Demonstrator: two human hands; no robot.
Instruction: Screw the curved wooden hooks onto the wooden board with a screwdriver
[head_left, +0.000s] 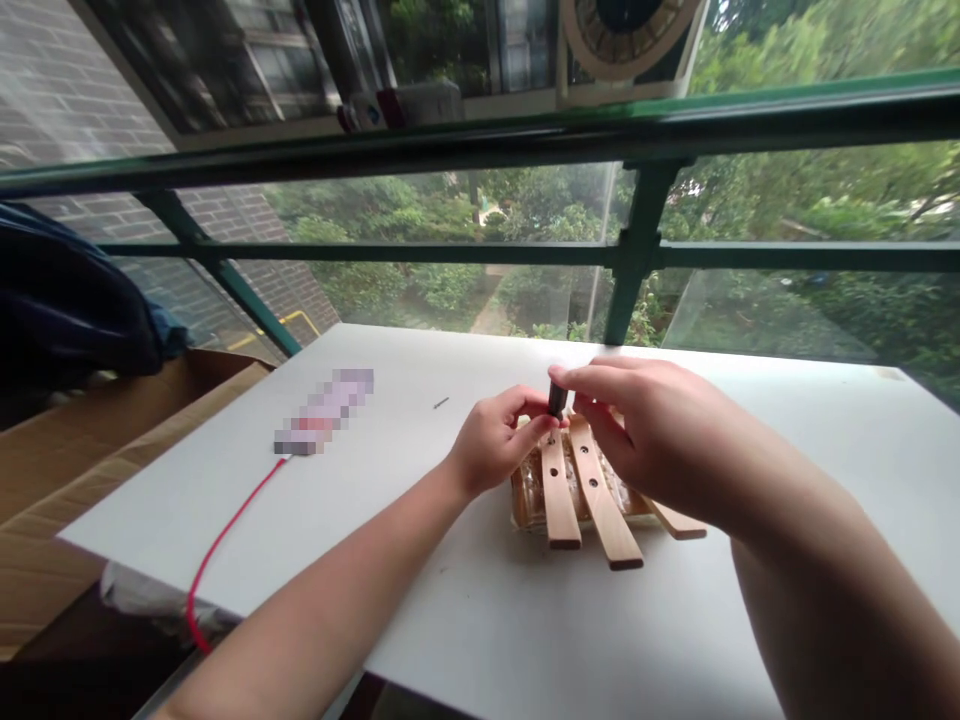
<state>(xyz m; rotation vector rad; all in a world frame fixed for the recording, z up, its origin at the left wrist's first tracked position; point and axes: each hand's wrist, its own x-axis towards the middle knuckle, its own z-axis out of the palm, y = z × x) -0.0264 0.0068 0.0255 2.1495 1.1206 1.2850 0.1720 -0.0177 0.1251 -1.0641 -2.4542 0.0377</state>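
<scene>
A short dark cylinder (557, 398) stands upright over the far end of a pale wooden strip (561, 500) with dark holes. My left hand (491, 440) is closed, thumb and fingers pinching around the cylinder's lower end. From the right, my right hand (637, 405) holds the cylinder's top, fingers bent over it. Beside the first strip lies a second wooden strip (606, 505) with two dark-centred holes. Partly under my right hand, a third strip (681, 522) shows its near end. All rest on a brown bundle in clear wrapping (529, 500). The cylinder's bottom contact is hidden by fingertips.
A small dark screw-like piece (441, 403) lies on the white table (360, 520). To the left is a blurred-out flat device (326, 412) with a red cable (232, 540). A cardboard box (135, 450) stands left of the table; a green railing (420, 253) runs behind.
</scene>
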